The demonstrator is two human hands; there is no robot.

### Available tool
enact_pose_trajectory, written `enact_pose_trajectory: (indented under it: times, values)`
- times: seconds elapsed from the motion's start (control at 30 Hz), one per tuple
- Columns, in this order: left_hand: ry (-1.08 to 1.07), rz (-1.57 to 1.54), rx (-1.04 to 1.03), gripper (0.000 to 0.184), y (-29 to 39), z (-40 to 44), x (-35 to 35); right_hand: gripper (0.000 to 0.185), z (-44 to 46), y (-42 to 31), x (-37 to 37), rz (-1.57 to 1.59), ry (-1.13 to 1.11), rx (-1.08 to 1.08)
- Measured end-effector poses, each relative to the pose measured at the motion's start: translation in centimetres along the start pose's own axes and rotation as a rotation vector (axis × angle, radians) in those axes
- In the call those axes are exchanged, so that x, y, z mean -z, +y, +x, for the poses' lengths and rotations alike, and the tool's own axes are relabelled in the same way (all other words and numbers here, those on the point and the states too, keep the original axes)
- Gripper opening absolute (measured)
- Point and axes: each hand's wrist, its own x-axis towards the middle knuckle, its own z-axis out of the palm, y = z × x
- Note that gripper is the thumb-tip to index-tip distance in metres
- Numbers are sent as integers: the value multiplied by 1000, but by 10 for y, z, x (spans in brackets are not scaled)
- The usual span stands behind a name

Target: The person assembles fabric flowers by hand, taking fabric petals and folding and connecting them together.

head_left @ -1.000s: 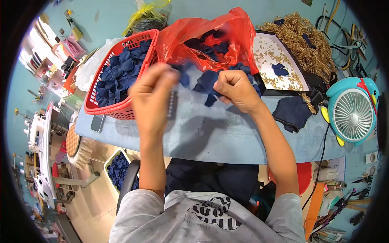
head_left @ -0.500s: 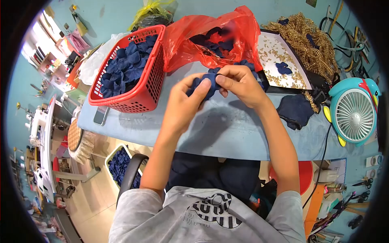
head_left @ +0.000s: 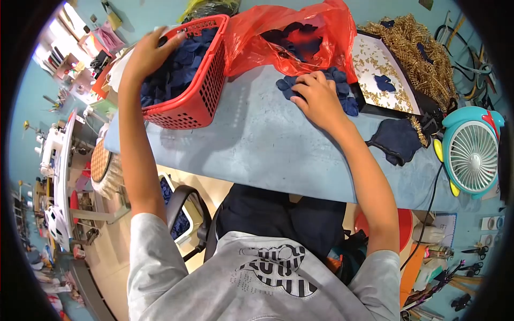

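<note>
My left hand [head_left: 151, 52] is over the left part of the red plastic basket [head_left: 199, 101], its fingers stretched out and apart. A heap of navy blue fabric petals [head_left: 182, 67] fills that basket. On the table, my right hand [head_left: 319, 97] rests on a small pile of navy fabric flowers [head_left: 341, 85], its thumb and fingers apart; its fingertips touch the pile. Behind it, an opened red plastic bag [head_left: 246, 40] holds more dark blue fabric pieces.
A black-rimmed tray [head_left: 393, 80] holds small gold pieces and one blue flower. Gold trim [head_left: 423, 51] lies heaped behind it. A dark blue pouch-like piece [head_left: 397, 140] and a teal fan [head_left: 474, 152] stand at the right. The blue-covered table [head_left: 257, 144] ends before my lap.
My hands have parted. The left has gone from the middle to the basket, leaving the blue flower both were holding; the right has lowered onto the flower pile. The view has shifted slightly.
</note>
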Motion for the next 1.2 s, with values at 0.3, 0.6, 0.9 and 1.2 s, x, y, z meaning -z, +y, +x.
enact_pose_trajectory:
  times: [0.3, 0.6, 0.9, 1.2]
  values:
    - [-101, -651, -13, 31, 145, -53, -18, 13, 15, -7, 18, 252, 326, -68]
    - [-300, -1344, 49, 20, 140, -54, -123, 34, 22, -24, 38, 531, 293, -225]
    - [-669, -1192, -71, 14, 128, -57, -103, 17, 15, -8, 34, 1027, -255, -491]
    - [-623, -1235, 10, 25, 128, -57, -105, 15, 19, -6, 52, 1067, -508, -586]
